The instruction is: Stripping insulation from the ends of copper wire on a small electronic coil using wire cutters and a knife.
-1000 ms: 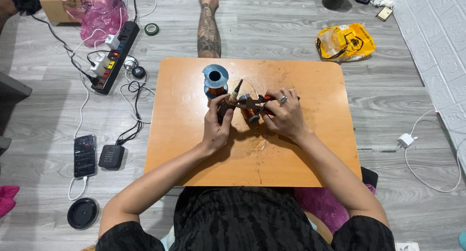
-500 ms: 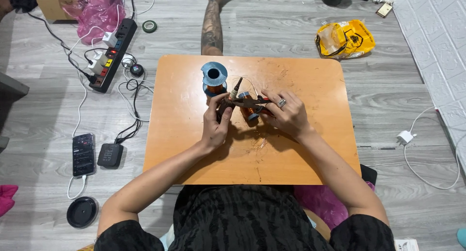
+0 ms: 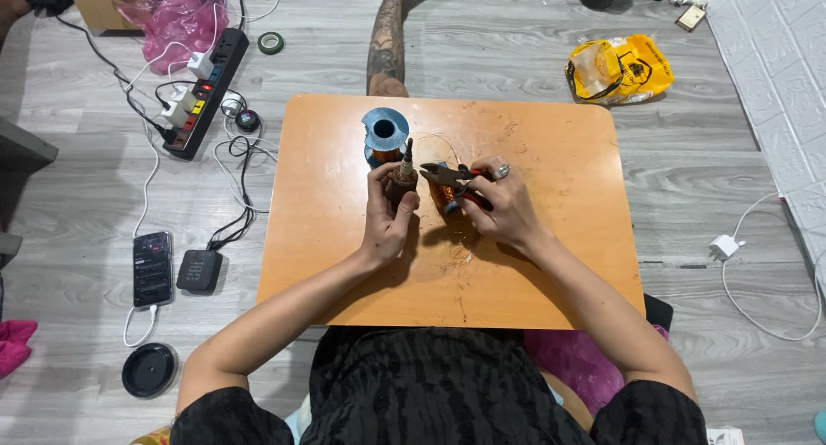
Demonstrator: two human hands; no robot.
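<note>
Left hand [image 3: 389, 217], fingers closed round a small brown wound coil with a metal pin [image 3: 403, 174] upright at table centre. Right hand [image 3: 503, 208], fingers clamped on red-handled pliers [image 3: 452, 176], tips pointing to 9 o'clock, toward the coil. Blue spool of copper wire [image 3: 384, 135] at 12 o'clock. Orange scuffed wooden table [image 3: 559, 264], rounded corners; grey plank floor [image 3: 327, 40]; power strip [image 3: 205, 82] at 10 o'clock.

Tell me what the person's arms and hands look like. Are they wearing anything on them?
Both arms are bare from the short black sleeves of a dark patterned top down to the fingers. No gloves, watch or bracelet show. The right hand wears a silver ring on one finger. The left hand has no ring that I can see.
</note>
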